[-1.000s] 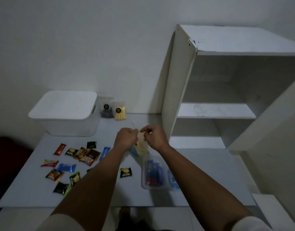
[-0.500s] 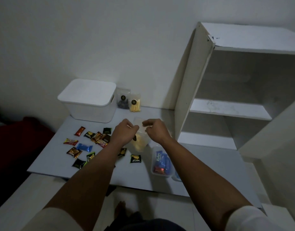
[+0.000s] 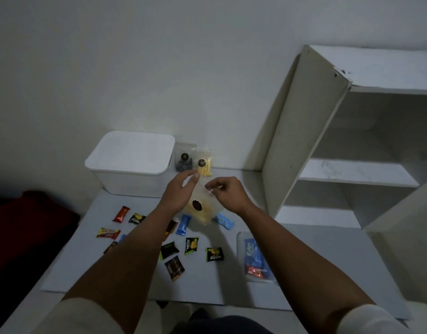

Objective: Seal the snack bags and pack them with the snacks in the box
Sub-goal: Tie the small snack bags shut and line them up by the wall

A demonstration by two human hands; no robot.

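A clear snack bag (image 3: 203, 208) with yellow snacks and a dark round sticker hangs above the table. My right hand (image 3: 228, 192) pinches its top right corner. My left hand (image 3: 180, 191) is at the bag's top left with fingers extended, thumb and forefinger close to the edge. Two more snack bags, one dark (image 3: 183, 160) and one yellow (image 3: 204, 165), lean on the wall beside the white lidded box (image 3: 133, 162). Several wrapped snacks (image 3: 192, 245) lie scattered on the white table (image 3: 217, 285).
A clear tray (image 3: 254, 259) with blue and red packets sits on the table at the right. A white shelf unit (image 3: 304, 131) stands at the right, against the wall. Something dark red (image 3: 27, 227) lies left of the table.
The view has shifted, so the table sits lower and more central. My left hand has loosened from a fist-like pinch to extended fingers; the bag hangs lower between my hands.
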